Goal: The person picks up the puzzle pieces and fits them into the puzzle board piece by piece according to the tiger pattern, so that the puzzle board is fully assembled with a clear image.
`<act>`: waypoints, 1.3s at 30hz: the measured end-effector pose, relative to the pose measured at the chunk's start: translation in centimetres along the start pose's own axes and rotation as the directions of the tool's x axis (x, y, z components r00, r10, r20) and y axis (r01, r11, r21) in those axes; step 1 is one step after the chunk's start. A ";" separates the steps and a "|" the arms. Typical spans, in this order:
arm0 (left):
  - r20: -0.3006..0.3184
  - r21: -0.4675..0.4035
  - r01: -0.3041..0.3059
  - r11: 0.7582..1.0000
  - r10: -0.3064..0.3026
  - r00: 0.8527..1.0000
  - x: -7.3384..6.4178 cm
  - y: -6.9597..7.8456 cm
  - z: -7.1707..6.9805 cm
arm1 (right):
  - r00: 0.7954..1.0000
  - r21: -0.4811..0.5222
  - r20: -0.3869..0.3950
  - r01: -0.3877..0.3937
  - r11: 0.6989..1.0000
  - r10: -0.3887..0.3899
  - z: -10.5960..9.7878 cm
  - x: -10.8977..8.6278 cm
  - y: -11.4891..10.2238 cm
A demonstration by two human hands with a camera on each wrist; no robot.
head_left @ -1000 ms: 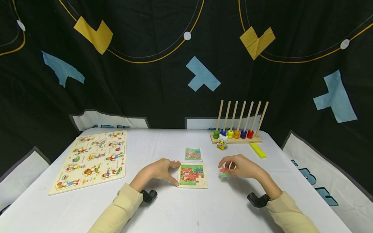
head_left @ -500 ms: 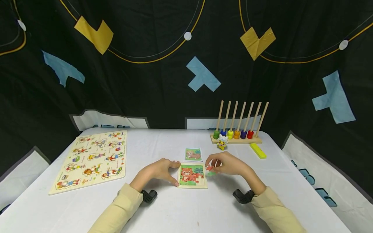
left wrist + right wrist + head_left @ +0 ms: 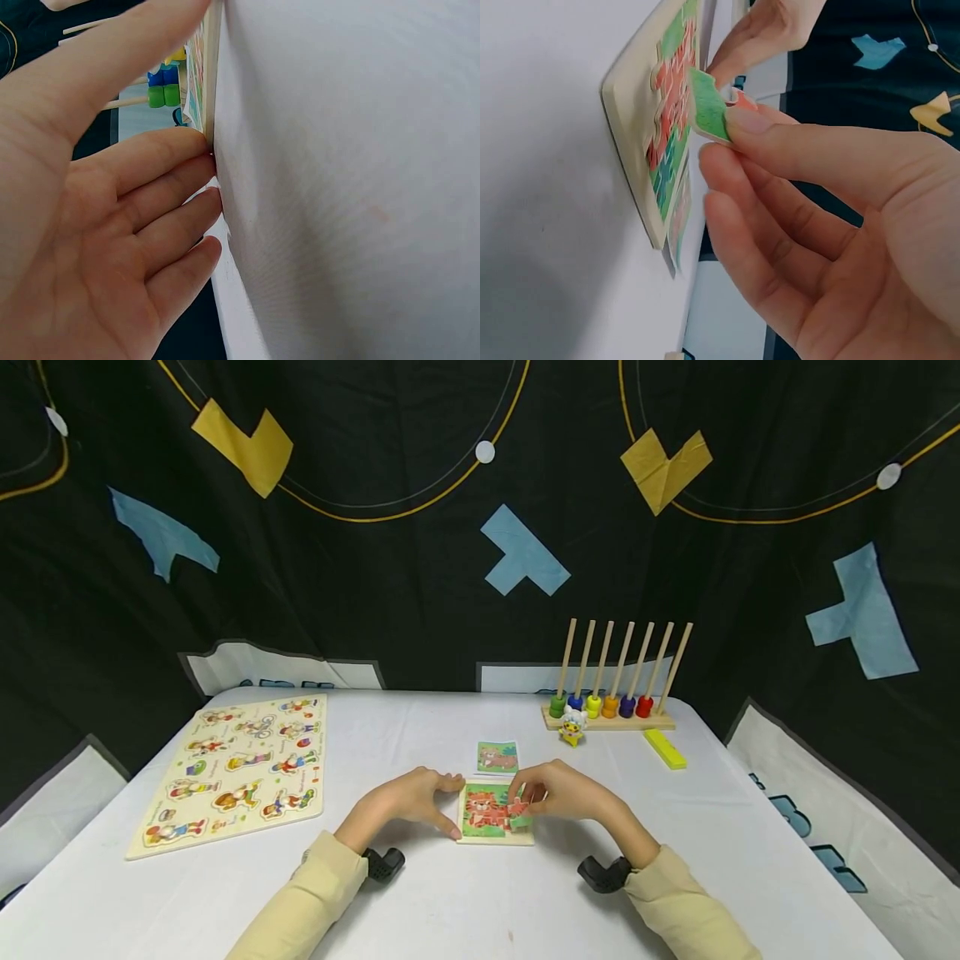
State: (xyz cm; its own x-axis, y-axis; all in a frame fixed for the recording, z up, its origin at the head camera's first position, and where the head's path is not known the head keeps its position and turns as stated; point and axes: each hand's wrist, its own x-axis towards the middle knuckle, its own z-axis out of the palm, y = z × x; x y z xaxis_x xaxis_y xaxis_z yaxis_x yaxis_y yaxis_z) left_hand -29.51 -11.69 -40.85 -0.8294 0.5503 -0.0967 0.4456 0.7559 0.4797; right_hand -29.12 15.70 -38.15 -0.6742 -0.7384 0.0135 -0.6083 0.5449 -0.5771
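Observation:
A small square wooden jigsaw board (image 3: pixel 480 841) with a red tiger picture lies at the middle of the table. My left hand (image 3: pixel 416 797) rests against its left edge, thumb and forefinger spread along it; in the left wrist view the fingers are nearly straight. My right hand (image 3: pixel 562 789) pinches a green and red jigsaw piece (image 3: pixel 709 105) between thumb and forefinger. In the right wrist view the piece is tilted, close over the board's lower right part, where bare wood shows. Just behind the board is a small picture card (image 3: pixel 497 757).
A large wooden peg puzzle (image 3: pixel 240 768) lies on the left of the white table (image 3: pixel 450 910). At the back right stands a rack of wooden rods with coloured beads (image 3: pixel 611 718). A small yellow and white figurine (image 3: pixel 572 727) and a yellow block (image 3: pixel 664 749) are in front of it.
My right hand has moved left with the jigsaw piece, from beside the board to over its right part. My left hand has stayed at the board's left edge.

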 end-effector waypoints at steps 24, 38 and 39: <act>0.001 0.007 -0.007 1.000 0.007 1.000 0.1 -0.1 0.0 | 0.999 0.011 0.040 0.029 1.000 -0.029 1.1 0.3 0.1; -0.001 -0.003 -0.009 1.000 0.009 1.000 0.1 -0.2 0.1 | 0.998 0.052 0.060 -0.023 0.998 0.020 0.7 0.0 0.3; -0.001 -0.002 -0.009 1.000 0.009 1.000 0.1 -0.2 0.1 | 0.998 0.060 0.062 -0.026 0.998 0.022 0.7 0.0 0.3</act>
State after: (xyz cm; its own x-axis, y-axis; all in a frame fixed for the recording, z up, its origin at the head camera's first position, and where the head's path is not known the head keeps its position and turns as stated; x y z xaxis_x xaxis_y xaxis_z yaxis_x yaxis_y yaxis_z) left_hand -29.62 -11.71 -41.04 -0.8255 0.5570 -0.0910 0.4527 0.7498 0.4825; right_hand -28.99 15.62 -38.90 -0.6604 -0.7492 -0.0502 -0.5640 0.5391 -0.6255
